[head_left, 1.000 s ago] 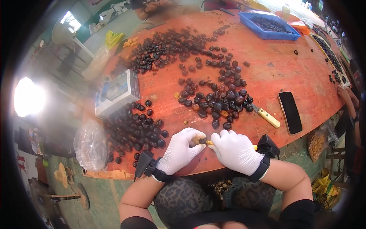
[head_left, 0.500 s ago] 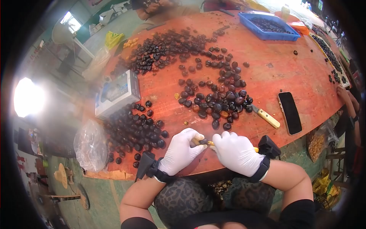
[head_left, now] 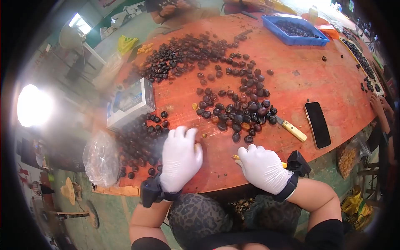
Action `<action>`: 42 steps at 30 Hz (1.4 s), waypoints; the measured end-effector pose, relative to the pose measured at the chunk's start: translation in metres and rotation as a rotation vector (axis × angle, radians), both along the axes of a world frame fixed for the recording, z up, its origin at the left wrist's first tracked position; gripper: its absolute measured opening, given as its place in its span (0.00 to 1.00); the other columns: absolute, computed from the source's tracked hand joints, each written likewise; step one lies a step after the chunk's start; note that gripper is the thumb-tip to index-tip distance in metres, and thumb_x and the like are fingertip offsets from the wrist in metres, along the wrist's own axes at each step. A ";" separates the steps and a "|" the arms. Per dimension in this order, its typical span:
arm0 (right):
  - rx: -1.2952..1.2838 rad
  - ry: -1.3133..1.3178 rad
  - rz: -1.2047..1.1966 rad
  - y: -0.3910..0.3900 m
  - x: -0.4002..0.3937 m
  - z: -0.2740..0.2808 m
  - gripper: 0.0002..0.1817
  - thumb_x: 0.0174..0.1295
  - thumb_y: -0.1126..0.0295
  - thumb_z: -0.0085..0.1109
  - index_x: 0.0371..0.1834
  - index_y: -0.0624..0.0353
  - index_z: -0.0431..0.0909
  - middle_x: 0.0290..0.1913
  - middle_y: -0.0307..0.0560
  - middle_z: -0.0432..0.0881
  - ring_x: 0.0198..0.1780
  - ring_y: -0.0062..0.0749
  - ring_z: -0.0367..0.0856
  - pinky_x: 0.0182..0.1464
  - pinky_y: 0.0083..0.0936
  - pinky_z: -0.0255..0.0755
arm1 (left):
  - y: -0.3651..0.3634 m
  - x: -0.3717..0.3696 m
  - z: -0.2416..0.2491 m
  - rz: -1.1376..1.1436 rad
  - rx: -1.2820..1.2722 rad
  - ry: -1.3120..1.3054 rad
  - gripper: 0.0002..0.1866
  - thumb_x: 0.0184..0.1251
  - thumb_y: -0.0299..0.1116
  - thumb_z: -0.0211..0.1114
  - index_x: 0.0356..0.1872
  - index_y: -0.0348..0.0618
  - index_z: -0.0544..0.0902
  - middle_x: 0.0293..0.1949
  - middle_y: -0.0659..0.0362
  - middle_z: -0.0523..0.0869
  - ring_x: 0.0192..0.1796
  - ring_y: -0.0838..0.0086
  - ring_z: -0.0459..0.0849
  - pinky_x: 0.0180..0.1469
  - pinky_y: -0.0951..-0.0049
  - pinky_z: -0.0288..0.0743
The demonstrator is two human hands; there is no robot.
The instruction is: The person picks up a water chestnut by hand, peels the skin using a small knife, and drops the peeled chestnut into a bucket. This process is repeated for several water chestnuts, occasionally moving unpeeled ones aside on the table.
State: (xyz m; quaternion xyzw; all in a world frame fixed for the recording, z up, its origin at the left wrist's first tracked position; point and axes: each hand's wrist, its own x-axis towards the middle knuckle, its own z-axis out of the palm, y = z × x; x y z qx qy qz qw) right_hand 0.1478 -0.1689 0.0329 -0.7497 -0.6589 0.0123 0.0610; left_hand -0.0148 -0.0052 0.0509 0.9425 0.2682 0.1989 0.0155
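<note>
My left hand (head_left: 182,157), in a white glove, is beside the right edge of a heap of dark, glossy, egg-shaped fruits or nuts (head_left: 139,143). Its fingers stretch away from me with the thumb apart, and I see nothing held in it. My right hand (head_left: 263,168), also gloved, is closed around a thin yellow tool (head_left: 284,165) above the near table edge. One yellow end pokes out past the fingers; the rest is hidden in the fist. A second group of the dark pieces (head_left: 237,118) lies beyond my hands. Near it is a knife (head_left: 293,130) with a pale wooden handle.
A phone (head_left: 318,125) lies right on the red table (head_left: 287,91). A white box (head_left: 132,102) and clear plastic bag (head_left: 101,158) stand left. Farther back are more dark pieces (head_left: 171,58) and a blue tray (head_left: 293,38). Other people's hands show at the far and right edges.
My left hand has let go of the small brown piece's spot near my right hand and moved left to the heap. The brown piece no longer shows. My right hand keeps the yellow tool.
</note>
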 end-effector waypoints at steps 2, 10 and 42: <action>-0.005 0.012 -0.005 0.000 0.000 -0.001 0.10 0.65 0.62 0.59 0.35 0.55 0.72 0.29 0.47 0.77 0.30 0.37 0.82 0.25 0.30 0.77 | -0.004 0.021 0.000 -0.088 -0.084 -0.088 0.15 0.61 0.34 0.69 0.47 0.42 0.80 0.39 0.51 0.79 0.46 0.55 0.79 0.47 0.59 0.76; 0.048 0.038 -0.030 -0.004 0.003 -0.001 0.12 0.66 0.58 0.59 0.35 0.54 0.73 0.28 0.46 0.76 0.31 0.39 0.82 0.26 0.33 0.76 | 0.008 0.054 -0.031 -0.105 -0.102 0.006 0.15 0.59 0.37 0.72 0.42 0.43 0.79 0.38 0.53 0.80 0.44 0.56 0.81 0.44 0.59 0.77; 0.124 0.029 0.047 0.008 0.005 0.002 0.06 0.60 0.68 0.59 0.36 0.54 0.74 0.31 0.44 0.74 0.34 0.36 0.80 0.27 0.31 0.76 | -0.018 0.014 -0.022 -0.173 -0.805 -0.045 0.14 0.59 0.27 0.73 0.44 0.32 0.82 0.39 0.55 0.81 0.39 0.72 0.87 0.44 0.75 0.80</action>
